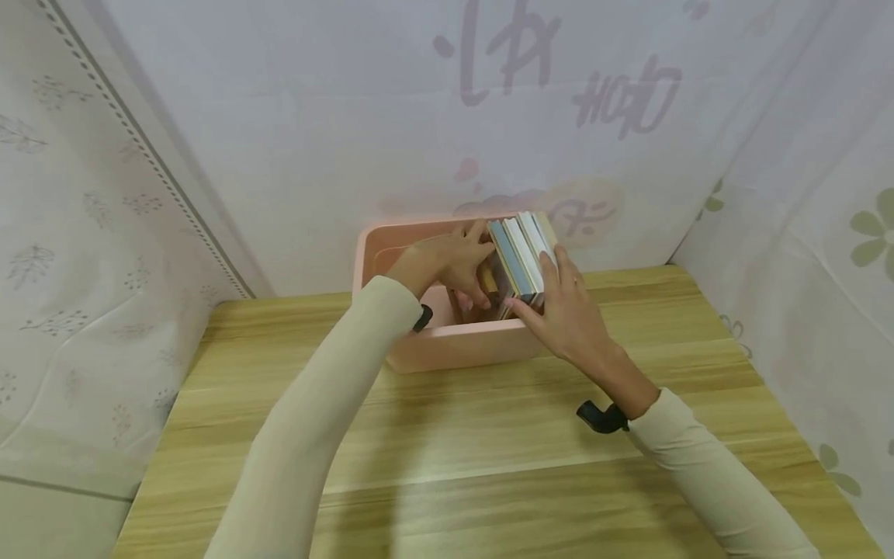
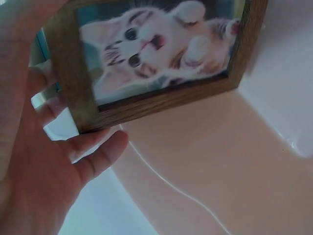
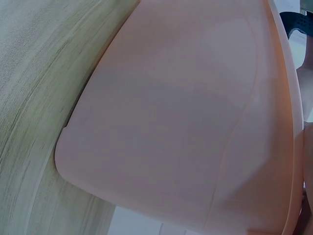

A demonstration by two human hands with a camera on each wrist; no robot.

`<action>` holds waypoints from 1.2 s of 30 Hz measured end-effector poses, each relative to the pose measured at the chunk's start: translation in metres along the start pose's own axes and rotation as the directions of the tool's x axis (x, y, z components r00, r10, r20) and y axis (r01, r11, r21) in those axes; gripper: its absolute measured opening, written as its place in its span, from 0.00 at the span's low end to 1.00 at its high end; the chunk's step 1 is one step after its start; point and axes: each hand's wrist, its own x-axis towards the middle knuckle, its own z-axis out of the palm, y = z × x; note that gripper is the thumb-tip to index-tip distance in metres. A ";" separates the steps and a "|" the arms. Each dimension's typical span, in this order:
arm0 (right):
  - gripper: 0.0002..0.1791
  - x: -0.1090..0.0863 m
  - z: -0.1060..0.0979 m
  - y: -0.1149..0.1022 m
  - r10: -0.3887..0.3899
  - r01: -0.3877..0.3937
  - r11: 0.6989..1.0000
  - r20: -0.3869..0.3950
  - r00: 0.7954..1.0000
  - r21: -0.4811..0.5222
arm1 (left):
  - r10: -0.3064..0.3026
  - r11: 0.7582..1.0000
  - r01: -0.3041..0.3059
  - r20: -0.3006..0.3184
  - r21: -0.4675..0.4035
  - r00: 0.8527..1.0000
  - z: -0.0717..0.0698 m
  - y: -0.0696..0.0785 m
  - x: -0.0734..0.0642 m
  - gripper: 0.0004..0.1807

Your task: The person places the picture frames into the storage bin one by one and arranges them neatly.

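A pink plastic bin [image 1: 461, 345] stands on the table, and both hands work over its right half. My left hand [image 1: 454, 260] reaches inside and holds a brown wooden picture frame [image 2: 161, 54] with a kitten photo by one end, fingers around its edge. Against that frame leans a tilted stack of flat, book-like pieces [image 1: 520, 252] with blue, white and tan edges. My right hand [image 1: 573, 318] grips the stack from its right side, thumb at the near lower corner. In the right wrist view the bin's outer wall [image 3: 171, 122] fills most of the picture and the stack is hidden.
The wood-grain table [image 1: 489, 466] extends in front of the bin and to both sides. Behind the bin hangs a pale printed cloth [image 1: 293, 155], with patterned cloths at left and right. Black straps [image 1: 602, 418] sit at the wrists.
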 end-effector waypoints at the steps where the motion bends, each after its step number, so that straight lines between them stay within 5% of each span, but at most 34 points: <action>1: 0.52 0.000 0.000 0.000 -0.001 0.001 1.000 0.000 1.000 0.000 | -0.004 1.000 0.004 0.008 -0.004 1.000 0.000 0.001 0.000 0.45; 22: 0.52 -0.002 -0.001 0.000 0.000 0.000 1.000 0.003 1.000 -0.009 | -0.005 0.999 0.009 0.122 -0.035 0.992 0.002 0.012 0.001 0.31; 36: 0.51 -0.001 0.001 0.002 -0.028 0.028 1.000 -0.030 0.999 -0.007 | 0.061 0.980 -0.040 0.104 -0.193 0.993 -0.002 0.006 0.003 0.31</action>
